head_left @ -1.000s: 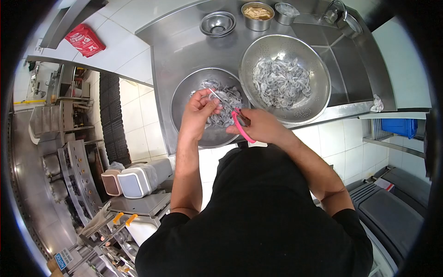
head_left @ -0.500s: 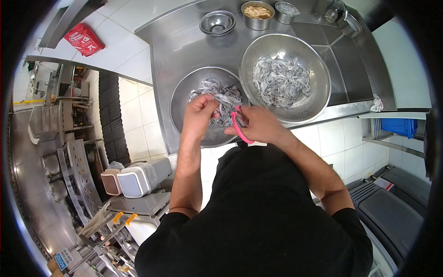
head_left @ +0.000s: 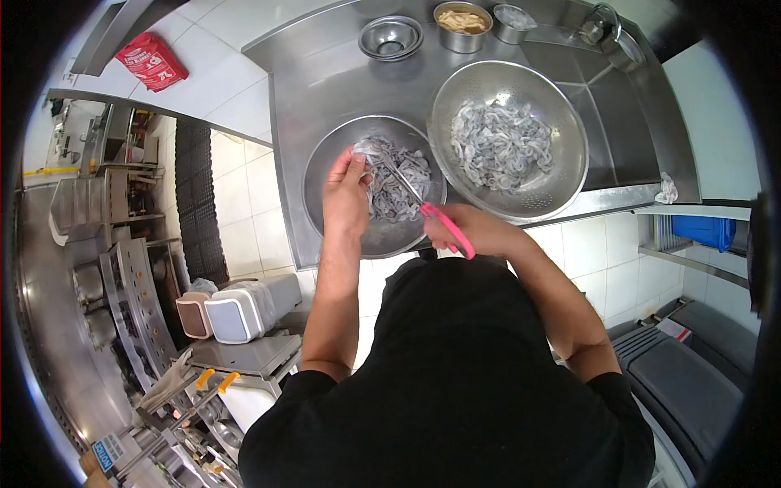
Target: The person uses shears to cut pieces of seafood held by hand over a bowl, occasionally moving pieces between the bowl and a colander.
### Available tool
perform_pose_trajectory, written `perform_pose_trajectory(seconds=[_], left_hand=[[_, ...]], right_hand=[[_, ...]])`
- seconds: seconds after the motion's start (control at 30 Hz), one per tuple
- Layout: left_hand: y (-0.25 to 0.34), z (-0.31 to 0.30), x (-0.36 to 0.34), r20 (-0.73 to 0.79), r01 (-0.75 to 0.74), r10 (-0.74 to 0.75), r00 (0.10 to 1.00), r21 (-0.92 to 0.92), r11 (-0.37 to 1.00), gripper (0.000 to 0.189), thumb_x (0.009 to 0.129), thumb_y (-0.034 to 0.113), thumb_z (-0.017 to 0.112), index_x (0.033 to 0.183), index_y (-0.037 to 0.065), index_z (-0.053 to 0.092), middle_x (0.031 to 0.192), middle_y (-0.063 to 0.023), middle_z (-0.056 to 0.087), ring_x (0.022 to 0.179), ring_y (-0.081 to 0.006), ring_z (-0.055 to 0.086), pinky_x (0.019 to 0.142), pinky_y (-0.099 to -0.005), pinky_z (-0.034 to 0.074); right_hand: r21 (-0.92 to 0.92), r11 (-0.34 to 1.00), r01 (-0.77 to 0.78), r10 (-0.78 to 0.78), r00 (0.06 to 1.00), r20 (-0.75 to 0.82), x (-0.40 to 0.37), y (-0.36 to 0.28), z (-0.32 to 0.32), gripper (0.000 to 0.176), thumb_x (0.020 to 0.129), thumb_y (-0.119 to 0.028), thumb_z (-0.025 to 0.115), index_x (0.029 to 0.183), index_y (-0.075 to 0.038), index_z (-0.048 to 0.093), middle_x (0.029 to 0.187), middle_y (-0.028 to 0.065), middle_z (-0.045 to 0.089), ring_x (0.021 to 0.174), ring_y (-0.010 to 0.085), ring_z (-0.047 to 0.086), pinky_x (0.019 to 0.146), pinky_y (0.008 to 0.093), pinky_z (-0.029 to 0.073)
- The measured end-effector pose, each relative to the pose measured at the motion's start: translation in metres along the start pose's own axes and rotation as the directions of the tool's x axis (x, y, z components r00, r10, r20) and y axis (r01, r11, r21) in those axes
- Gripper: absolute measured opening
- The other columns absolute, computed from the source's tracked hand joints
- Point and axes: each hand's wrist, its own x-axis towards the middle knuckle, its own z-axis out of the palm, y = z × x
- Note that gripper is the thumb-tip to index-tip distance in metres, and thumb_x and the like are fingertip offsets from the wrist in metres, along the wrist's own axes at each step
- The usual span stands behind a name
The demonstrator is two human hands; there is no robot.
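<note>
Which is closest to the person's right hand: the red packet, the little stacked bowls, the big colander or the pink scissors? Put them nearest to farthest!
From the right hand:
1. Pink-handled scissors: in that hand.
2. Colander: just beyond it.
3. Stacked small bowls: counter's back.
4. Red packet: far left.
</note>
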Motion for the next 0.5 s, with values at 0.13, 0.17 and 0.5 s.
perform_pose_trajectory(seconds=[0.13, 0.17, 0.5], left_hand=[[-0.001, 0.001, -0.001, 0.130, -0.017, 0.027, 0.991, -0.079, 0.997, 0.021, 0.104, 0.007, 0.066, 0.125, 0.007, 0.070, 0.105, -0.0017, 0.071, 0.090, -0.0120, 0.062, 0.080, -0.0301, 0.051], [-0.004, 0.002, -0.001, 0.157, -0.023, 0.036, 0.987, -0.082, 0.996, 0.022, 0.104, 0.007, 0.066, 0.125, 0.007, 0.069, 0.107, -0.0026, 0.070, 0.091, -0.0130, 0.062, 0.082, -0.0315, 0.051], [-0.002, 0.015, -0.004, 0.196, -0.147, 0.134, 0.971, 0.053, 0.988, 0.019, 0.106, 0.007, 0.063, 0.124, 0.004, 0.069, 0.114, -0.0042, 0.070, 0.098, -0.0129, 0.064, 0.085, -0.0303, 0.052]], right_hand=[[0.188, 0.979, 0.085, -0.095, 0.995, 0.045, 0.001, -0.003, 0.004, 0.062, 0.104, -0.064, 0.053, 0.089, -0.005, 0.064, 0.076, 0.0028, 0.062, 0.069, 0.0112, 0.057, 0.065, 0.0296, 0.046], [0.184, 0.979, 0.091, -0.100, 0.994, 0.036, 0.004, -0.003, 0.004, 0.062, 0.105, -0.064, 0.052, 0.087, -0.006, 0.063, 0.075, 0.0023, 0.061, 0.068, 0.0106, 0.056, 0.064, 0.0292, 0.045], [0.197, 0.980, 0.005, -0.003, 1.000, -0.011, 0.000, -0.016, 0.001, 0.060, 0.102, -0.065, 0.059, 0.095, -0.007, 0.066, 0.078, -0.0024, 0.058, 0.071, 0.0089, 0.055, 0.064, 0.0271, 0.045]])
